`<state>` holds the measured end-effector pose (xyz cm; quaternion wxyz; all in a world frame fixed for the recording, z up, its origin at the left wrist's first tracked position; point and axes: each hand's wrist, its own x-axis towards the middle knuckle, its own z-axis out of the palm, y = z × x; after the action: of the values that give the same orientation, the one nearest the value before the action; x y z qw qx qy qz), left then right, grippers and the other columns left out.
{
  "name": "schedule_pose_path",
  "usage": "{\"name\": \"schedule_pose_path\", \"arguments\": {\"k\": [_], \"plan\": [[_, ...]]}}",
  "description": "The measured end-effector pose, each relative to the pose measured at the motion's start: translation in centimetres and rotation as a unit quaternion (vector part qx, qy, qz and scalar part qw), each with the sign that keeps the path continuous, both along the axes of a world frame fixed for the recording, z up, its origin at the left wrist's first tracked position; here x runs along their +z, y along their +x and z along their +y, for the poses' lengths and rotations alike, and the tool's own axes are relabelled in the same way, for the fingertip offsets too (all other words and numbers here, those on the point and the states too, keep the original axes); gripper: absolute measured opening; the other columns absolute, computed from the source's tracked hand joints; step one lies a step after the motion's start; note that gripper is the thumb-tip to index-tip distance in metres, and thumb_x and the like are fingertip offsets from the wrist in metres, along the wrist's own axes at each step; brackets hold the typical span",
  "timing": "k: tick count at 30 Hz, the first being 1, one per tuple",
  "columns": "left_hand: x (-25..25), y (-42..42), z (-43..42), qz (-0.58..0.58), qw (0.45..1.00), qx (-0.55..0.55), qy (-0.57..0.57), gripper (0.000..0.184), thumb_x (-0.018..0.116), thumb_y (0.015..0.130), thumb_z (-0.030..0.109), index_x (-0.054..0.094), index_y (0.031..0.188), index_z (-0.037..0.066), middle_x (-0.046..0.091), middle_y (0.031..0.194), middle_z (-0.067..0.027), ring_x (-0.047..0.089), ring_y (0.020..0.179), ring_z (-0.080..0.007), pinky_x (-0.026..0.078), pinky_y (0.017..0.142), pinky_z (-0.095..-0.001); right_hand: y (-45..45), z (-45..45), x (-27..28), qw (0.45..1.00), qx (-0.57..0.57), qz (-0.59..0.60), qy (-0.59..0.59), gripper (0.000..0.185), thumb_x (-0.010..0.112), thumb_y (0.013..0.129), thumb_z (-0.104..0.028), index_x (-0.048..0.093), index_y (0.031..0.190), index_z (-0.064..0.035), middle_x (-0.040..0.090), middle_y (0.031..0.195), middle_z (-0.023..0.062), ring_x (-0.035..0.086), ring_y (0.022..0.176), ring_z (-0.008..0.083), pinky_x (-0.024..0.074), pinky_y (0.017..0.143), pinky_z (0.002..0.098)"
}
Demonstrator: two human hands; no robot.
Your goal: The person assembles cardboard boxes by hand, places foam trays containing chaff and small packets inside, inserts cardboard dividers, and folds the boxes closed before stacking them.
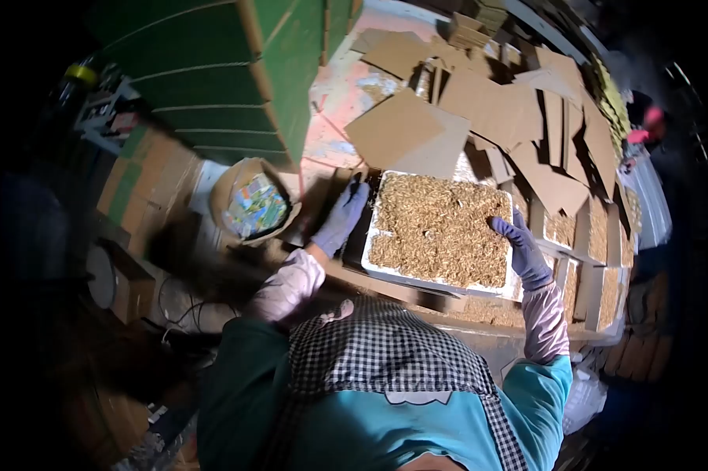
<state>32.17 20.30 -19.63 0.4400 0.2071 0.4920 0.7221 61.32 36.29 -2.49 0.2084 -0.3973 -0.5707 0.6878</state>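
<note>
A white tray full of loose golden-brown, grain-like pieces lies in front of me, slightly tilted in view. My right hand, in a purple glove, grips its right edge, with fingertips over the rim. To the left of the tray, my left hand, also gloved, has its fingers stretched out beside a dark box edge. A narrow gap separates it from the tray, and nothing shows in its palm.
Flat cardboard pieces cover the far side. More filled boxes stand at the right. On the left are a round container with colorful packets and tall green panels. A person in dark clothing is at the far right.
</note>
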Motion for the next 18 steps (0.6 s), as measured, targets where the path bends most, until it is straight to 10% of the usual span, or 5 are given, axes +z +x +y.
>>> {"name": "schedule_pose_path", "arguments": {"k": [8, 11, 13, 14, 18], "plan": [[0.5, -0.2, -0.3, 0.025, 1.0, 0.008, -0.011, 0.036, 0.047, 0.102, 0.024, 0.051, 0.124, -0.004, 0.057, 0.106, -0.0036, 0.05, 0.095, -0.0124, 0.044, 0.086, -0.0259, -4.4, 0.2, -2.5, 0.995, 0.084, -0.054, -0.02, 0.085, 0.072, 0.084, -0.011, 0.014, 0.146, -0.0016, 0.029, 0.14, 0.0166, 0.051, 0.108, 0.0178, 0.0447, 0.081, 0.0237], [1.6, -3.0, -1.7, 0.165, 0.982, -0.042, -0.087, 0.033, 0.049, 0.099, 0.026, 0.058, 0.111, -0.003, 0.062, 0.088, -0.0099, 0.059, 0.083, -0.0222, 0.049, 0.08, -0.0342, -4.0, 1.2, -5.4, 0.976, 0.144, -0.158, 0.04, 0.068, 0.069, 0.089, -0.015, 0.024, 0.138, -0.0016, 0.052, 0.095, 0.0045, 0.053, 0.073, 0.0107, 0.0433, 0.059, 0.0225], [0.7, -7.5, -4.8, 0.519, 0.829, 0.182, -0.103, 0.026, 0.051, 0.095, 0.025, 0.064, 0.091, 0.004, 0.065, 0.086, -0.0196, 0.065, 0.076, -0.0329, 0.05, 0.066, -0.0428, -4.8, 1.3, -5.5, 0.965, 0.16, -0.202, 0.034, 0.049, 0.069, 0.087, -0.013, 0.039, 0.124, -0.0032, 0.059, 0.075, 0.0078, 0.058, 0.063, 0.0147, 0.0468, 0.055, 0.027], [1.9, -10.5, -6.6, 0.451, 0.774, 0.106, -0.431, 0.025, 0.047, 0.095, 0.026, 0.067, 0.093, 0.01, 0.067, 0.092, -0.0147, 0.065, 0.084, -0.0345, 0.051, 0.073, -0.0406, -2.3, 4.3, -12.0, 0.923, 0.245, -0.185, 0.232, 0.048, 0.069, 0.085, -0.014, 0.041, 0.122, -0.0022, 0.061, 0.075, 0.0124, 0.061, 0.065, 0.0195, 0.0491, 0.057, 0.0311], [-5.0, -18.3, -10.4, 0.651, 0.57, 0.165, -0.473, 0.024, 0.053, 0.09, 0.031, 0.068, 0.089, 0.013, 0.068, 0.09, -0.0119, 0.066, 0.081, -0.0315, 0.051, 0.071, -0.0425, -5.8, -0.5, -11.7, 0.724, 0.209, -0.509, 0.417, 0.038, 0.07, 0.08, -0.023, 0.055, 0.104, 0.0028, 0.066, 0.079, 0.0205, 0.067, 0.075, 0.033, 0.053, 0.064, 0.0412]]}}
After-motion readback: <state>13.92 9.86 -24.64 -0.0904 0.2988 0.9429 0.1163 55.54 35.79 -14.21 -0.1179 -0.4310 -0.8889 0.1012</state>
